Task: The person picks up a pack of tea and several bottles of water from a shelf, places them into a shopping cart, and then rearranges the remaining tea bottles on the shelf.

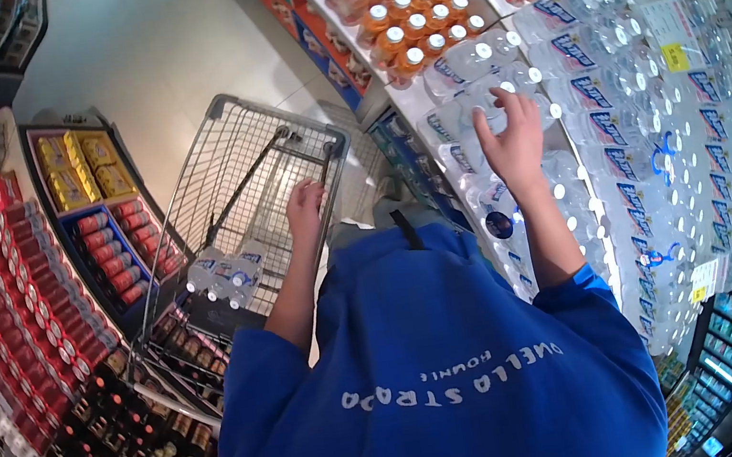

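Observation:
My right hand (515, 144) reaches over the shelf of clear water bottles (464, 120), its thumb and fingers spread apart and curved above the white caps. It holds nothing that shows. My left hand (306, 206) hangs beside the side rail of a wire shopping cart (221, 170), fingers loosely bent and nothing seen in them. Inside the cart, near its handle end, lies a small group of clear bottles (227, 277) with white caps.
Orange drink bottles (419, 21) stand at the front of the right-hand shelf. Shrink-wrapped water packs (616, 129) with yellow price tags rise further right. Red cans (35, 303) and dark bottles (120, 434) fill the left side. Pale floor (132, 45) runs ahead.

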### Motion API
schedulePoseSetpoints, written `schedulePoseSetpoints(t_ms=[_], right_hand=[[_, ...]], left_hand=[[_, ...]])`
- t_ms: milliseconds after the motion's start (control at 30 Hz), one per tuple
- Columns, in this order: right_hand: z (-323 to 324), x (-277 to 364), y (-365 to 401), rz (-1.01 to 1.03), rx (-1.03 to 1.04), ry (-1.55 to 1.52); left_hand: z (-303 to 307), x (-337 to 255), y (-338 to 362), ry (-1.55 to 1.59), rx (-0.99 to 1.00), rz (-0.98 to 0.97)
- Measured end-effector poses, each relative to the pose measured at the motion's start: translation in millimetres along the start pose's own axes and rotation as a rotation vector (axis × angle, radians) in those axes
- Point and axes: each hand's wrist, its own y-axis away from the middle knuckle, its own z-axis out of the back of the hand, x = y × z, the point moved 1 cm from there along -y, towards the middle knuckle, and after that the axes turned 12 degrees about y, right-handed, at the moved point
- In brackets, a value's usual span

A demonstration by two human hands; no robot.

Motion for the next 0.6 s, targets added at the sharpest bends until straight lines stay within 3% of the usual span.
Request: schedulePoseSetpoints(t_ms=[100, 200, 367, 467, 500, 600], right_hand=[[1, 38, 22, 0.007, 0.004, -0.215], [-13, 85, 58, 0.029, 0.196, -0.408], [-36, 156, 116, 0.196, 0.447, -0.559], [-34, 185, 135, 0.270, 0.537, -0.558], [-34, 190, 140, 0.273, 0.576, -0.546], [-34, 200, 149, 0.285, 0.636, -0.513]], left_hand=[[128, 48, -3, 0.005, -0.308, 0.032], [259, 122, 14, -0.391, -0.613, 0.137], [300, 121, 105, -0.573, -0.974, 0.793], [307, 126, 120, -0.573, -0.975, 0.743], [323, 146, 119, -0.659, -0.922, 0.575], [355, 137, 106, -0.572, -0.864, 0.385]])
